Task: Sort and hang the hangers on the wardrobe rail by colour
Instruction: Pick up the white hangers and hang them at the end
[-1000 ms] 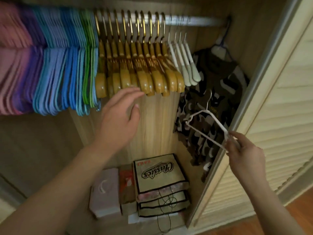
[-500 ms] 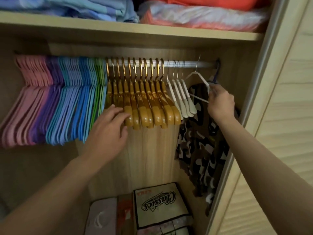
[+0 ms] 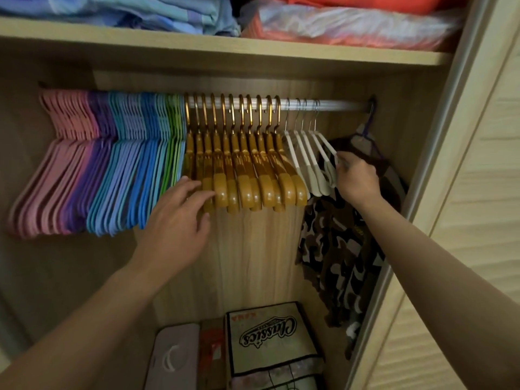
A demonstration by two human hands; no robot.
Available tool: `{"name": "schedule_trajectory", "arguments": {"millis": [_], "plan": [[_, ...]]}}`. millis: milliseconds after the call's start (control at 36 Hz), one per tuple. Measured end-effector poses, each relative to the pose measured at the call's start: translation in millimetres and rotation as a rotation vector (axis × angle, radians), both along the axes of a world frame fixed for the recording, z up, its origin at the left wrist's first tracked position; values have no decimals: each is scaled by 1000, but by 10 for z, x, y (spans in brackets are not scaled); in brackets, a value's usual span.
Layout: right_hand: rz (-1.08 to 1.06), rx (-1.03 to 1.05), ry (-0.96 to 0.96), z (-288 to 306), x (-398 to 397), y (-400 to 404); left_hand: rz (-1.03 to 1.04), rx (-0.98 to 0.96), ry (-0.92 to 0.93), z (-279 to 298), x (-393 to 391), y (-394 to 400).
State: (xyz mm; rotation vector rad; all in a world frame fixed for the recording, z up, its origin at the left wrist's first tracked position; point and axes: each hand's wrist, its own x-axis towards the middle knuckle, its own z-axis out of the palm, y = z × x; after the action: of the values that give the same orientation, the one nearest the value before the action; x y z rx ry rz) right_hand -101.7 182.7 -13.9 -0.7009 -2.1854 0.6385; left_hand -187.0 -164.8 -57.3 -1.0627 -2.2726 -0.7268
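Right hand (image 3: 356, 178) reaching up, fingertips pinching the shoulder of the rightmost white hanger (image 3: 327, 149), hooked on the rail (image 3: 337, 106). Left hand (image 3: 177, 218) stretching forward, fingers spread, touching the wooden hangers (image 3: 244, 170) beside the coloured hangers (image 3: 98, 164).

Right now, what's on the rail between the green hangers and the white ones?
Head view: a row of golden wooden hangers fills the rail between green hangers and white hangers.

a cream, black-edged fabric box (image 3: 270, 337) on the wardrobe floor reads "classics" in black script. small red letters above it are illegible.
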Motion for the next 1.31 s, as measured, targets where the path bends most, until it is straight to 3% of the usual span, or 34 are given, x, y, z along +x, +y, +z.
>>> {"name": "schedule_trajectory", "arguments": {"millis": [444, 639, 722, 1083, 1306], "plan": [[104, 166, -163, -185, 172, -105, -40, 27, 8, -30, 46, -14], [-31, 713, -403, -325, 194, -161, 2, -74, 133, -37, -28, -24], [-55, 832, -487, -256, 141, -175, 36, -164, 196, -6, -61, 28], [-120, 1024, -686, -227, -27, -30, 37, -156, 173, -43, -122, 9], [-217, 1013, -738, -230, 38, 103, 41, -143, 164, -48, -158, -5]]}}
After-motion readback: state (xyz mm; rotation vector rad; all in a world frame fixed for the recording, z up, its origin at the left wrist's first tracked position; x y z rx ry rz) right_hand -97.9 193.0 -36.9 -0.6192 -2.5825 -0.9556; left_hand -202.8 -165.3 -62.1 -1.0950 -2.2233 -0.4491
